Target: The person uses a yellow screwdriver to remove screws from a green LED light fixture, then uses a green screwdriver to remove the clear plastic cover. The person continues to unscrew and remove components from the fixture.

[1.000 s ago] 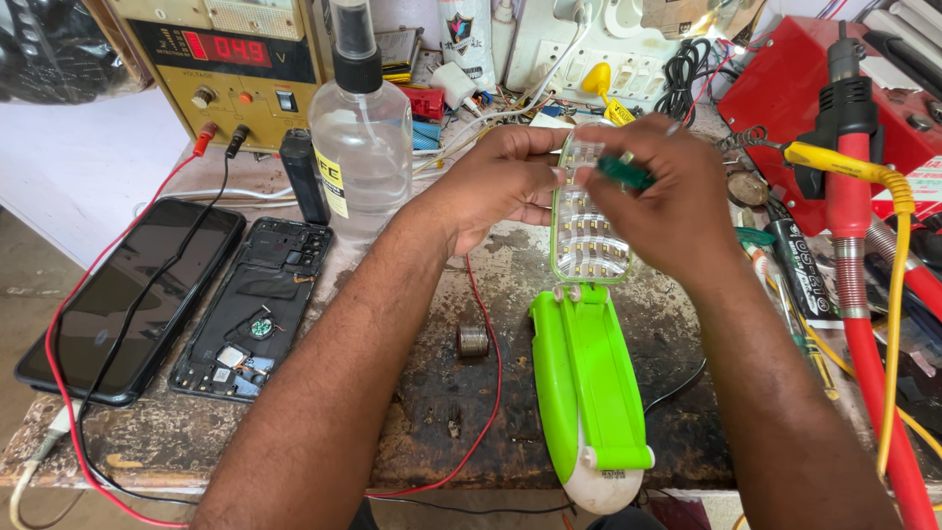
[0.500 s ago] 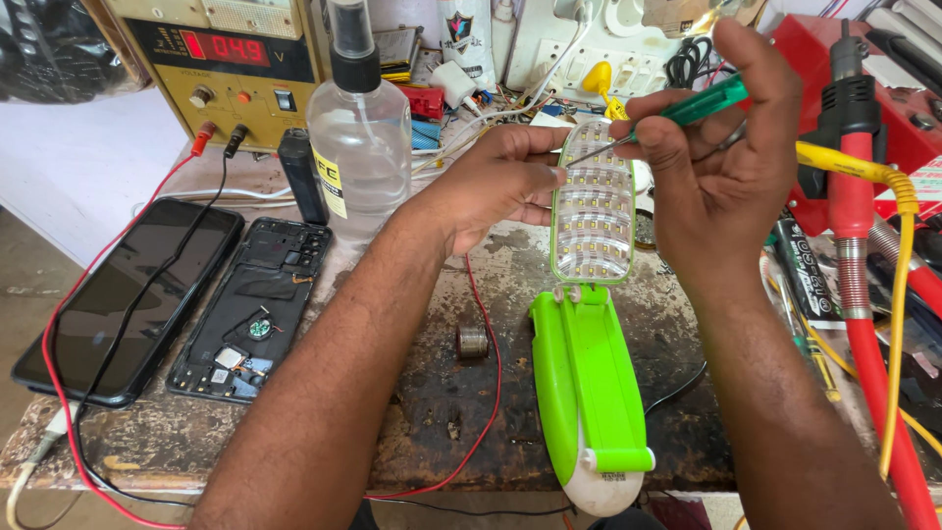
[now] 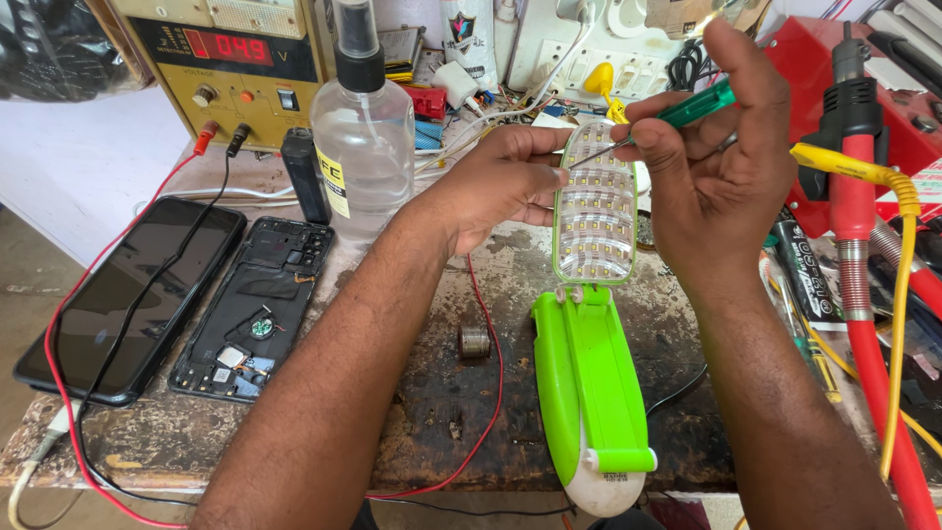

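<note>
We've got the left hand [image 3: 496, 186] pinching the clear ribbed LED panel [image 3: 595, 204] of the glossy green folding lamp [image 3: 589, 393], which lies on the scarred worktop [image 3: 432, 393]. The right hand [image 3: 711, 167] grips a thin green-handled screwdriver [image 3: 677, 113]; its tip looks to be on the panel's top edge. A slip could scratch the plastic or jab our fingers.

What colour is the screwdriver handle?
Green, translucent-looking; screwdriver handle in the right hand, head view.

Electronics repair workshop: bench power supply [image 3: 221, 74], opened phone [image 3: 257, 309], scattered tools.
</note>
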Available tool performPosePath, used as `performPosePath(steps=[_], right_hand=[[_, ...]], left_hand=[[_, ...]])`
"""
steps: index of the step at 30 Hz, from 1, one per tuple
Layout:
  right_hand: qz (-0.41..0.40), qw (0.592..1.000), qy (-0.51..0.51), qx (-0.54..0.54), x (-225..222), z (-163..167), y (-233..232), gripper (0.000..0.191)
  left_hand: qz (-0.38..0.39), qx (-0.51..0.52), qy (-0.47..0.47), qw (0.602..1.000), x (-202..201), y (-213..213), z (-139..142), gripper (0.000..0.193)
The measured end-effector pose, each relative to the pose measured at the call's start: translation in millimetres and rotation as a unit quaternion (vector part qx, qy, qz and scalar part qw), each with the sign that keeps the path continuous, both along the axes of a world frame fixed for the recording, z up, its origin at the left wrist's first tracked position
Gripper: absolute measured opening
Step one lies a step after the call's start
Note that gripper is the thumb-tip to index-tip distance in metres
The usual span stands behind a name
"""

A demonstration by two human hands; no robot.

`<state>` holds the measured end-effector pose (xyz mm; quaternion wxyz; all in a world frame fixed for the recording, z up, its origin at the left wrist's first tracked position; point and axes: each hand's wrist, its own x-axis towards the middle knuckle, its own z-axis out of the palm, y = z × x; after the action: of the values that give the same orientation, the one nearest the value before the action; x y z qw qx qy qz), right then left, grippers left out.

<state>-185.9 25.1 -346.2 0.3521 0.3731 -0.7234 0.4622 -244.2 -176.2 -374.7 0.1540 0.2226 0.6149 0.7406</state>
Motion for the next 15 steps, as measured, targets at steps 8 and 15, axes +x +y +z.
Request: performPosePath(steps=[8,15], right_hand=[[-0.056,0.99,0.117,0.062,3.5,-2.8,-2.2,0.055],[-0.076,0.98,0.165,0.084,10.6,1.9,-9.6,0.054]], left_hand=[[-0.01,0.004,0.004,1.0,-0.3,-1.5,-1.6,0.057],[0.009,-0.009,0.028,1.0,0.9,-1.8,-2.7,0.065]])
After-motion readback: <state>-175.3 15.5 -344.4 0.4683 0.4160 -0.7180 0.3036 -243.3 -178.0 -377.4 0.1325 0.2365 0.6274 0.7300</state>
